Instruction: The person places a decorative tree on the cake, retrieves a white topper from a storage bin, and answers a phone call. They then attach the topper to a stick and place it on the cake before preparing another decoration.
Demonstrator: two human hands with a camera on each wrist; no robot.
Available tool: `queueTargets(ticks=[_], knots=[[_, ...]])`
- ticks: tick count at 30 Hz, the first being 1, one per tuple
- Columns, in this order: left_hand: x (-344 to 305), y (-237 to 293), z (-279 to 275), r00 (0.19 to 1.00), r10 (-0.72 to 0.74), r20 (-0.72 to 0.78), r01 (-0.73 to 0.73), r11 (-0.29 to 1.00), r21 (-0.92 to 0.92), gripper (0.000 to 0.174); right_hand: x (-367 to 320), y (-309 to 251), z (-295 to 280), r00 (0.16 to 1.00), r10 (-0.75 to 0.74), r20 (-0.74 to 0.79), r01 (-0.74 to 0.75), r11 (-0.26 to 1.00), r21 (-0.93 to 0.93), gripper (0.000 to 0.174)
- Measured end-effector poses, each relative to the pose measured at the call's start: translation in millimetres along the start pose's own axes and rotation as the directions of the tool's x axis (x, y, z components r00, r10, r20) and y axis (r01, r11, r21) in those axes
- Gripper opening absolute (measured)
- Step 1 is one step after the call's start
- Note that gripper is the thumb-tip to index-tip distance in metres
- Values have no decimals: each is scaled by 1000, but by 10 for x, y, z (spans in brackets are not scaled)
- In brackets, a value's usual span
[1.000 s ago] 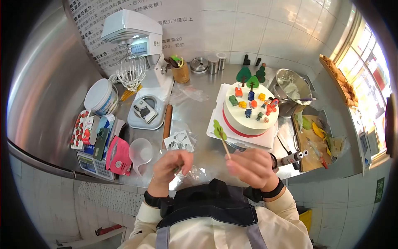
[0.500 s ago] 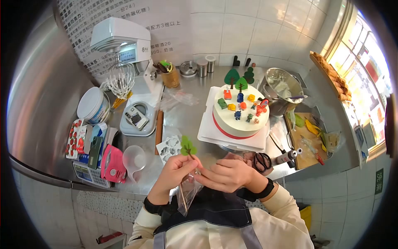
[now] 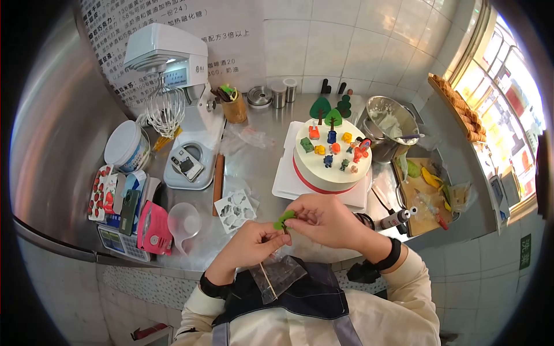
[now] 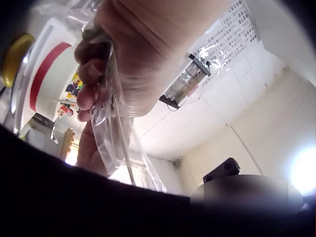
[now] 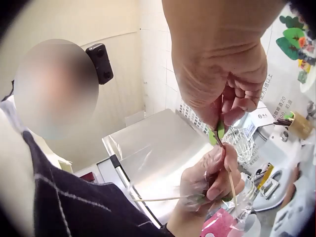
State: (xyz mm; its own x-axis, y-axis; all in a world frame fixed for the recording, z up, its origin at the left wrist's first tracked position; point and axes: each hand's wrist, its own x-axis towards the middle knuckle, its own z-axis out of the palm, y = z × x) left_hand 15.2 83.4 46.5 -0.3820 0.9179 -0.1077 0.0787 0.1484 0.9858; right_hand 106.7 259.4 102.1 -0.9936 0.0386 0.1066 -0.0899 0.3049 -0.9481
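Hands now joined at front edge of worktop (image 3: 254,164), close to body. Change vs 1 s ago: tree pick (image 3: 284,219) was up in R hand (image 3: 326,222), stick near vertical, L hand (image 3: 251,242) apart from it. Half a sec ago pick sat in L hand w/ bag (image 3: 280,275). Now pick is lower, tilted, green top just showing between the two hands. R hand: thumb + fingers pinch green top (R wrist view confirms). L hand: clamped round stick and bag neck. Bag hangs below it, what looks like a 2nd stick (image 5: 163,199) inside. Cake (image 3: 326,164) mid-worktop, right of centre, apart from hands, toppers same as before. Reading: pick not on cake yet; work still at the bag, both hands tied up w/ it.
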Motion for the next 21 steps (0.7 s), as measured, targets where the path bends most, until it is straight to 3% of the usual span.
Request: queueTargets(ticks=[2,4,6,8,11,13,17,21], knots=[[15,-34,5,995,88,-36,-90,994,-55,18,46,-210,-119,975,209,77,-207,978,-23,18],[7,126,-40,994,37,-102,-50,990,-130,20,185,-261,-370,991,-130,-19,117,936,-331,15],[-4,147,-100,987,-20,-157,-13,979,-203,21,439,-445,-716,977,-165,-134,64,830,-554,13],[-36,19,-218,980,-114,-164,54,941,-333,25,739,-540,-1038,972,-69,-226,-52,871,-488,15],[-56,-115,-260,974,-134,-184,67,941,-332,25,1160,-330,-1361,961,-106,-255,-36,868,-495,15],[-73,-224,-278,969,-149,-196,71,930,-360,24,1352,-208,-1417,976,-151,-156,6,736,-677,14],[-107,-387,-342,949,-188,-254,76,915,-396,25,1588,-29,-1398,993,-35,-114,-49,749,-661,14],[-111,-497,-399,928,-185,-324,34,906,-422,27,1659,74,-1387,995,-31,-99,-44,739,-672,14]])
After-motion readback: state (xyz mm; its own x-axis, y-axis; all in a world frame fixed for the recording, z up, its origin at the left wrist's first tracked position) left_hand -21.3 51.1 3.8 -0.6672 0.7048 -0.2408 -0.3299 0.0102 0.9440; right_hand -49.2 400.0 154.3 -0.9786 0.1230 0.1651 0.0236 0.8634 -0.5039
